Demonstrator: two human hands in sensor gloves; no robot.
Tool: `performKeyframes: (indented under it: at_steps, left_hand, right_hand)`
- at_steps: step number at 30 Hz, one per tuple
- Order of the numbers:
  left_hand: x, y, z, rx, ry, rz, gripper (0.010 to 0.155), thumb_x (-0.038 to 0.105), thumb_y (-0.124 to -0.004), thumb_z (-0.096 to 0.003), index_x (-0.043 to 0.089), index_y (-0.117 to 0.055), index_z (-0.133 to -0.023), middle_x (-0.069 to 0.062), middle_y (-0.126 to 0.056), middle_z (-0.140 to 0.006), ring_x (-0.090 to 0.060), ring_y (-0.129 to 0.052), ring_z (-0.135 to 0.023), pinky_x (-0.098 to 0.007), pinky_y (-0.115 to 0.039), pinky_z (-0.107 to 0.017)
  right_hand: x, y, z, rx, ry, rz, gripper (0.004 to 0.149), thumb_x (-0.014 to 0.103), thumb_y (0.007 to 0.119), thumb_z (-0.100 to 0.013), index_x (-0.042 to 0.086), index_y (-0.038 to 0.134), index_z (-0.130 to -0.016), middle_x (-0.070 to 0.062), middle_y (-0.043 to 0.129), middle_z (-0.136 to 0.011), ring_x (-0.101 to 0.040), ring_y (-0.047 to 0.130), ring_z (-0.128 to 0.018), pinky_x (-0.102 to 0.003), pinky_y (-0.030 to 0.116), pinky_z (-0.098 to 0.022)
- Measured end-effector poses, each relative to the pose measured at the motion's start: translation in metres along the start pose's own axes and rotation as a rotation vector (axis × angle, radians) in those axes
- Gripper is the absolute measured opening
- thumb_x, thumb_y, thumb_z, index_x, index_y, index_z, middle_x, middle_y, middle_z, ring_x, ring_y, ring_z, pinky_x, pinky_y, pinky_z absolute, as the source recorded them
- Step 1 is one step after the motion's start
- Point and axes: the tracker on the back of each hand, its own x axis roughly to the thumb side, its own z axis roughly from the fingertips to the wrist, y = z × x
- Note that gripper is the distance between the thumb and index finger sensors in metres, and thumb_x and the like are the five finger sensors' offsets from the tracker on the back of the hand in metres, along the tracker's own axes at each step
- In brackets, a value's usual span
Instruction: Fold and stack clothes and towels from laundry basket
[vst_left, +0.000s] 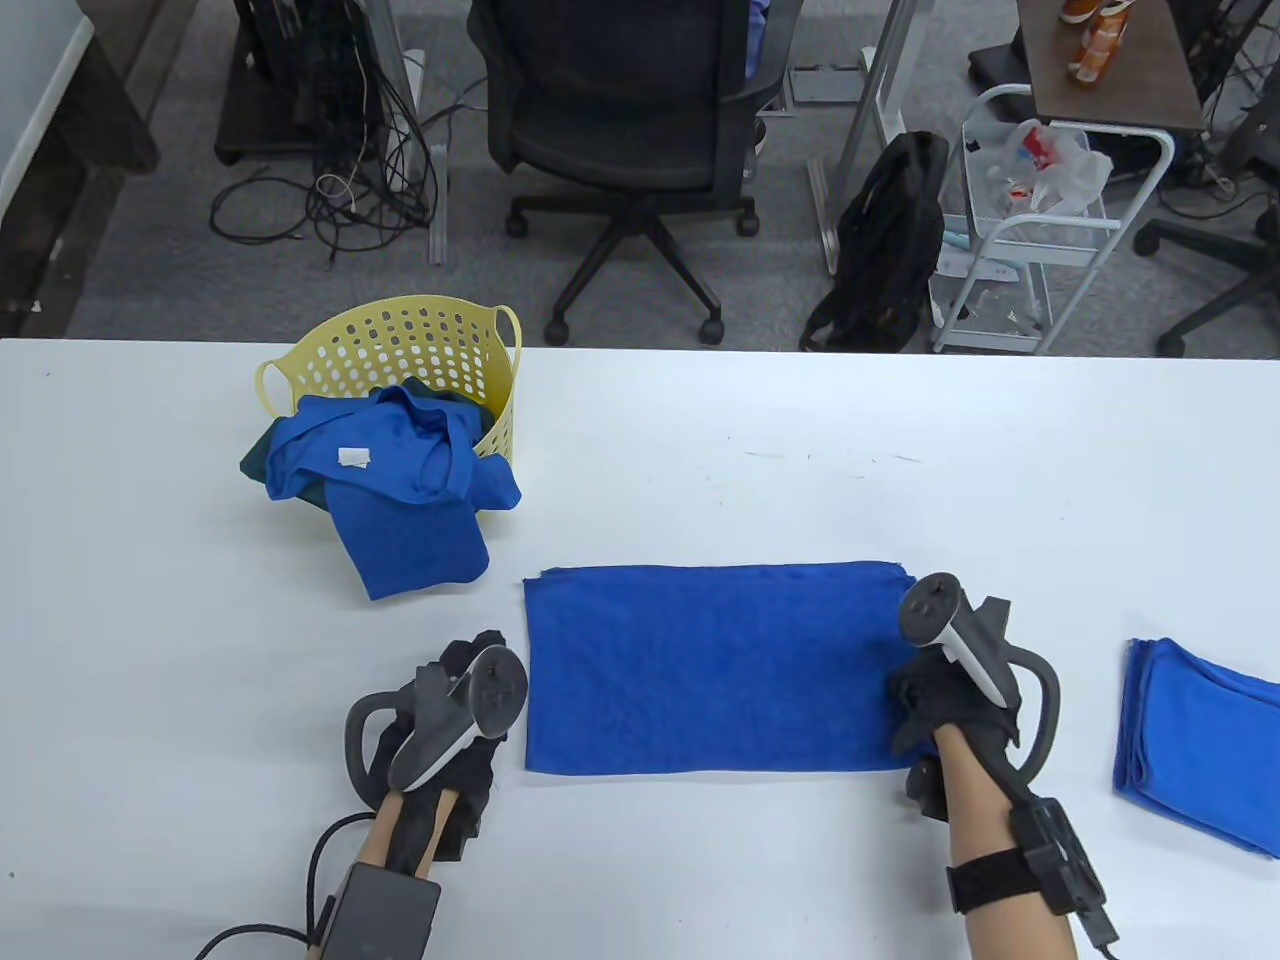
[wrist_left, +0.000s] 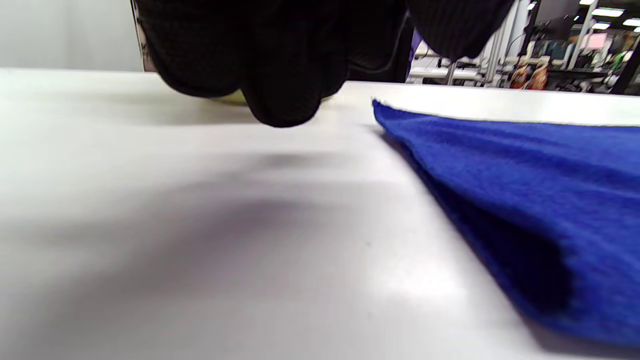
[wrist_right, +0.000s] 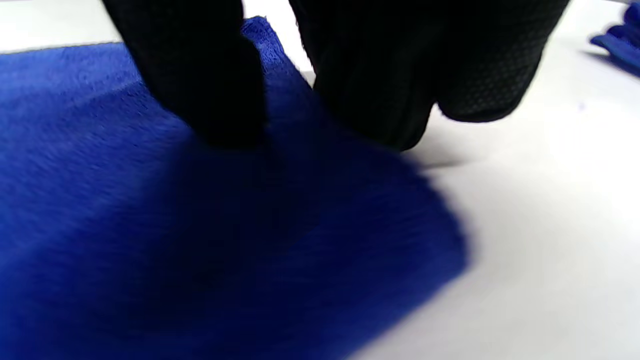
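Towel (vst_left: 715, 668) lies flat on the bench (vst_left: 700, 450) between both grips: right hand (vst_left: 950, 700) fingertips (wrist_right: 220, 115) rest on its end edge, closure unclear, left hand (vst_left: 450, 720) curled, empty, just off the opposite end; pinch both right-end corners squarely before folding across.

Overhead table view; low wrist close-ups

Bright, even light; wrist views seemingly blurred.

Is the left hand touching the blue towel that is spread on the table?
Apart. In the left wrist view, bare white table lies between the left hand and the blue towel edge.
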Motion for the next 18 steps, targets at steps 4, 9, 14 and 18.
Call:
performKeyframes:
  at_steps: [4,9,14,18]
  left_hand:
    - [-0.011,0.001,0.014,0.085,-0.026,0.07,0.066,0.054,-0.072,-0.0568,0.02,-0.064,-0.113,-0.014,-0.08,-0.11,-0.029,-0.096,-0.088,-0.051,-0.082,-0.065]
    - [-0.02,-0.001,0.016,0.115,-0.023,0.078,0.065,0.053,-0.072,-0.0566,0.02,-0.065,-0.112,-0.015,-0.078,-0.111,-0.03,-0.094,-0.09,-0.052,-0.081,-0.066]
    - [-0.027,-0.003,0.014,0.107,-0.028,0.1,0.064,0.054,-0.071,-0.0564,0.022,-0.065,-0.112,-0.016,-0.075,-0.114,-0.032,-0.091,-0.093,-0.054,-0.079,-0.067]
    - [-0.031,-0.003,0.013,0.098,-0.03,0.118,0.064,0.054,-0.071,-0.0564,0.022,-0.065,-0.112,-0.016,-0.074,-0.115,-0.032,-0.091,-0.094,-0.054,-0.079,-0.067]
  right_hand:
    - [0.008,0.005,-0.002,0.013,0.097,-0.008,0.079,0.027,0.096,-0.05,-0.018,0.06,-0.104,-0.017,0.087,-0.073,-0.02,0.092,-0.054,-0.056,0.077,-0.056]
    - [0.01,0.009,0.004,0.022,0.11,-0.011,0.04,0.024,0.091,-0.055,0.005,0.079,-0.088,-0.006,0.083,-0.062,-0.023,0.085,-0.054,-0.063,0.068,-0.06]
    - [-0.012,0.0,0.012,0.058,-0.044,-0.158,0.04,0.025,0.08,-0.062,0.004,0.07,-0.094,-0.038,0.064,-0.1,-0.054,0.071,-0.085,-0.07,0.065,-0.061]
    - [-0.059,0.002,0.003,0.2,-0.212,-0.516,0.059,0.023,0.074,-0.063,0.001,0.045,-0.11,-0.033,0.069,-0.098,-0.031,0.094,-0.067,-0.052,0.085,-0.051]
